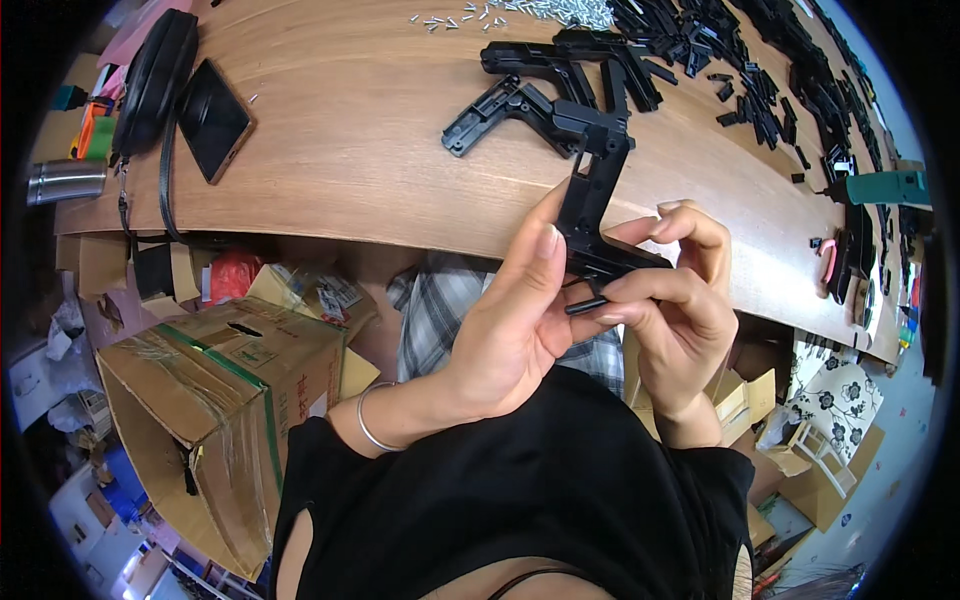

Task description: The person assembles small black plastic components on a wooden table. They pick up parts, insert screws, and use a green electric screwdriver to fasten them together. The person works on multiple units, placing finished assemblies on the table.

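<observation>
My left hand (510, 325) is closed around a black plastic pistol-shaped frame (592, 205), held up over the table's front edge with its long part pointing away from me. At its near end, my right hand (690, 305) pinches a small black rod-like piece (587, 306) between thumb and forefinger. Whether that piece is attached to the frame I cannot tell. The other right fingers curl beside the frame. Just beyond lie more black pistol-shaped shells (545, 62), one of them an open half (490, 115) showing its inside, partly covered by the held frame.
Silver screws (570, 12) and heaps of small black parts (755, 105) lie at the far side. A phone (213, 125) and black case (158, 80) sit on the left. A teal-handled tool (885, 187) and pink-handled pliers (827, 255) are right. A cardboard box (200, 390) stands below left.
</observation>
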`<state>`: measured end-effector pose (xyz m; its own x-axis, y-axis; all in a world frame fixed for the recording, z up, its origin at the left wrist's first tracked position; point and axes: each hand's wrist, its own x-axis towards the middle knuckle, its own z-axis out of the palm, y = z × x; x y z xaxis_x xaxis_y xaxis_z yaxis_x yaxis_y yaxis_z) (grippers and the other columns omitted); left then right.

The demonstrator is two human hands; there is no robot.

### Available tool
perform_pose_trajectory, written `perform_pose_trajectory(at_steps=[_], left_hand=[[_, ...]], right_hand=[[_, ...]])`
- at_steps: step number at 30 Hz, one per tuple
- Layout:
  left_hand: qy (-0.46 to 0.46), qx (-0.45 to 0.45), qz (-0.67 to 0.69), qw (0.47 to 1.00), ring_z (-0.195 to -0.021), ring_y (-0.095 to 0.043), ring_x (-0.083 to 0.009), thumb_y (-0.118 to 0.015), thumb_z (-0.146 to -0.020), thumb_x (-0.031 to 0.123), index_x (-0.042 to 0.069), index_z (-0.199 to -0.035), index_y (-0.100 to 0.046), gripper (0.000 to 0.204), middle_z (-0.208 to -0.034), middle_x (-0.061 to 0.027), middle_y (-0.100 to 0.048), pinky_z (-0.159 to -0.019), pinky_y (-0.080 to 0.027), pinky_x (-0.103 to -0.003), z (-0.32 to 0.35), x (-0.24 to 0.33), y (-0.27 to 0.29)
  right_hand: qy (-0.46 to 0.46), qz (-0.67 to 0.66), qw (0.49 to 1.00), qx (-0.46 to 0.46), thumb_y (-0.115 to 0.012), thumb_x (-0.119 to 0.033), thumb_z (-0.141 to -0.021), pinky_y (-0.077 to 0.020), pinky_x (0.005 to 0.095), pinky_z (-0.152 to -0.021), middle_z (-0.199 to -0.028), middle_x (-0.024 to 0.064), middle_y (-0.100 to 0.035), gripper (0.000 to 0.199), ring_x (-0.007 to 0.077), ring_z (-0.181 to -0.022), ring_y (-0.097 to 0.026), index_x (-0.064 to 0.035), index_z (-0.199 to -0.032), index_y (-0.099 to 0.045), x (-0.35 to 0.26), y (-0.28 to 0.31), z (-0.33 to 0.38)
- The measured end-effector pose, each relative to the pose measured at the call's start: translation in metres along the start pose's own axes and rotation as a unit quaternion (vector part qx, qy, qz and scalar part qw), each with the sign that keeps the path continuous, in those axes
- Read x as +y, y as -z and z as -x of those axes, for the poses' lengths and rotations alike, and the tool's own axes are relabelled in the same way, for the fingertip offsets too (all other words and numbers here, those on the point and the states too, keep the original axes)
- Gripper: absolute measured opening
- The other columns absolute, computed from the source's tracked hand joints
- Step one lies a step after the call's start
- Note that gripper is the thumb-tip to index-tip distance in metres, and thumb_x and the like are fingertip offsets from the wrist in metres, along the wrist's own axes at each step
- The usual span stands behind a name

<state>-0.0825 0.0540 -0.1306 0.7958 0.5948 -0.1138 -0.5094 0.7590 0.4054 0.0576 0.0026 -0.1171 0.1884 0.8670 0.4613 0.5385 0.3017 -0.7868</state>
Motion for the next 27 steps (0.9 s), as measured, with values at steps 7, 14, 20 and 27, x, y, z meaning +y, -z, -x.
perform_pose_trajectory(at_steps=[7,14,20,27], left_hand=[[-0.064,-0.037,-0.09,0.993,-0.122,-0.04,-0.0217,-0.029,-0.096,0.029,0.009,-0.14,-0.001,0.056,-0.138,-0.0161,-0.026,-0.099,-0.038,-0.035,0.006,-0.011,-0.008],[-0.114,-0.031,-0.361,0.925,-0.126,-0.035,-0.0282,-0.029,-0.093,0.006,-0.005,-0.139,0.003,0.057,-0.141,-0.024,-0.022,-0.101,-0.029,-0.031,0.015,-0.011,-0.006],[-0.197,-0.049,-0.507,0.838,-0.126,-0.036,-0.0325,-0.032,-0.091,0.003,-0.006,-0.139,-0.01,0.053,-0.138,-0.0264,-0.028,-0.1,-0.032,-0.032,0.011,-0.013,-0.003],[-0.047,0.002,-0.338,0.94,-0.085,-0.056,-0.0102,-0.042,-0.09,0.007,-0.002,-0.136,-0.023,0.051,-0.117,-0.014,-0.048,-0.072,-0.052,-0.024,0.014,-0.001,-0.006]], right_hand=[[0.014,-0.017,0.999,0.033,-0.074,-0.004,-0.064,-0.0375,0.04,-0.092,-0.097,0.0101,-0.052,0.016,0.0226,-0.096,-0.053,-0.0042,-0.076,-0.062,0.005,-0.007,0.011],[-0.113,-0.274,0.955,0.035,-0.069,0.006,-0.07,-0.029,0.0426,-0.102,-0.108,0.0122,-0.049,0.034,0.0191,-0.101,-0.051,-0.0043,-0.091,-0.044,0.001,-0.009,0.018],[-0.179,-0.326,0.928,0.001,-0.066,0.008,-0.073,-0.0418,0.0252,-0.086,-0.109,0.0102,-0.047,0.033,0.0132,-0.099,-0.05,-0.0047,-0.095,-0.045,0.0,-0.001,0.026],[-0.174,-0.395,0.901,0.042,-0.063,-0.003,-0.076,-0.0404,0.0369,-0.093,-0.125,0.0168,-0.036,0.048,0.0239,-0.113,-0.045,-0.0012,-0.117,-0.039,0.003,0.015,0.025]])
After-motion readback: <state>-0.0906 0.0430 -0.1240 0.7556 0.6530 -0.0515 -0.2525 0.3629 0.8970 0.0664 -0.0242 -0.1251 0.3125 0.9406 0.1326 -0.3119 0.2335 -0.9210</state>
